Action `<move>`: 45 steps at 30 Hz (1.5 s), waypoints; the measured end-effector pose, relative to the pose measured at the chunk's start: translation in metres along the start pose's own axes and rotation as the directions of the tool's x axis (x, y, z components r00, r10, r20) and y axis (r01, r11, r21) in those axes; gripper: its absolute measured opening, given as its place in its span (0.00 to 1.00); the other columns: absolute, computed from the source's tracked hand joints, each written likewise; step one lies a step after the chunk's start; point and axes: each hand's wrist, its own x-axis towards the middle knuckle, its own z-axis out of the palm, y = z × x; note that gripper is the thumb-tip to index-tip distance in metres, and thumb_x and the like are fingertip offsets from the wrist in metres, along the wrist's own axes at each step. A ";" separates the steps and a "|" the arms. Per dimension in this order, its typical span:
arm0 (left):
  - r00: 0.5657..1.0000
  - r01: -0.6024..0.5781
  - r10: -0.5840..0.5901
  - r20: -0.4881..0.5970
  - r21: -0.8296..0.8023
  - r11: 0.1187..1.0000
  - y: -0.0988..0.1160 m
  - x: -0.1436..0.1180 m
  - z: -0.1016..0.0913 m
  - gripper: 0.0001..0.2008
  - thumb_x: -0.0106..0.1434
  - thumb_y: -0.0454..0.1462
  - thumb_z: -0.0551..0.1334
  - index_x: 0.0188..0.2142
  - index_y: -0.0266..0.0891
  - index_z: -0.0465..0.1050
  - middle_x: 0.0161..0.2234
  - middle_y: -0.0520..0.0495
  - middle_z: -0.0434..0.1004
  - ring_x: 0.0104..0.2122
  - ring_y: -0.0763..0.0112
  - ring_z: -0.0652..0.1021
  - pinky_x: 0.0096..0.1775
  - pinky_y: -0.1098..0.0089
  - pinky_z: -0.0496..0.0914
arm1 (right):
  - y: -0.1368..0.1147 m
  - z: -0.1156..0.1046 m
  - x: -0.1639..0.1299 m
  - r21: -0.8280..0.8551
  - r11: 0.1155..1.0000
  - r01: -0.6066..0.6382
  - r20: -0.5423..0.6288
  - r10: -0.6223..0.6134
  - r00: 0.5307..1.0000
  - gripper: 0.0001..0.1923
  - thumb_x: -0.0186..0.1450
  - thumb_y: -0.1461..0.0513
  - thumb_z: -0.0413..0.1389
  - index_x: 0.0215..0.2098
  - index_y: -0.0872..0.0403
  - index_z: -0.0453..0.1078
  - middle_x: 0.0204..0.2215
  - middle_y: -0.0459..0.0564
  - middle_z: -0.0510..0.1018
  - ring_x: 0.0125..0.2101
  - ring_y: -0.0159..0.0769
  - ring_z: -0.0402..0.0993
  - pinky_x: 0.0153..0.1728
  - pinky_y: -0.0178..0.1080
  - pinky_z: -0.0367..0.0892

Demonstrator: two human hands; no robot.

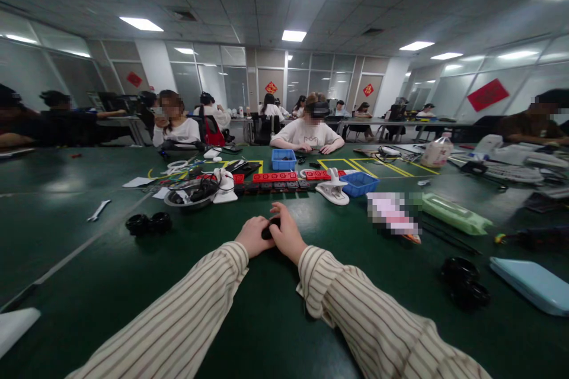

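Both hands meet over the green table in the middle of the view, around a small black rounded part (271,226) that is mostly covered. My left hand (254,237) is closed about its left side. From the right, my right hand (288,235) grips the same part, thumb in front and index finger raised over the top. Two black ring-shaped parts (149,224) sit side by side to the left of my hands. More such black parts (464,284) lie to the right, by a light-blue case (531,284).
Beyond my hands stretch red power strips (275,177), a bowl of cables (191,194), a white clamp (333,188) and blue bins (359,183) (283,159). A wrench (98,210) lies left, a green pack (453,213) right. Across the table sits a person (309,133).
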 end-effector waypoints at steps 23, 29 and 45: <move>0.991 0.122 -0.117 -0.068 0.086 0.989 0.013 -0.005 -0.004 0.19 0.50 0.46 0.62 0.39 0.37 0.69 0.39 0.43 0.70 0.44 0.57 0.69 0.54 0.53 0.53 | -0.002 -0.003 0.000 -0.243 0.970 -0.001 -0.051 -0.012 0.999 0.23 0.56 0.58 0.55 0.48 0.58 0.60 0.33 0.50 0.68 0.35 0.38 0.66 0.41 0.42 0.63; 0.999 0.035 -0.035 -0.018 -0.008 0.999 -0.001 0.002 0.000 0.14 0.50 0.43 0.62 0.34 0.38 0.70 0.37 0.45 0.71 0.40 0.60 0.71 0.45 0.62 0.65 | -0.004 -0.002 0.000 -0.086 0.995 0.045 0.002 -0.045 0.999 0.23 0.54 0.67 0.50 0.48 0.57 0.58 0.35 0.49 0.69 0.37 0.35 0.67 0.43 0.39 0.63; 0.990 0.121 -0.116 -0.076 0.056 0.991 0.009 -0.005 -0.004 0.22 0.48 0.45 0.63 0.41 0.39 0.66 0.40 0.45 0.69 0.45 0.57 0.69 0.55 0.53 0.53 | -0.008 -0.003 -0.001 -0.365 0.930 -0.043 -0.058 0.023 0.998 0.23 0.56 0.56 0.56 0.47 0.57 0.61 0.38 0.53 0.69 0.40 0.41 0.65 0.44 0.45 0.60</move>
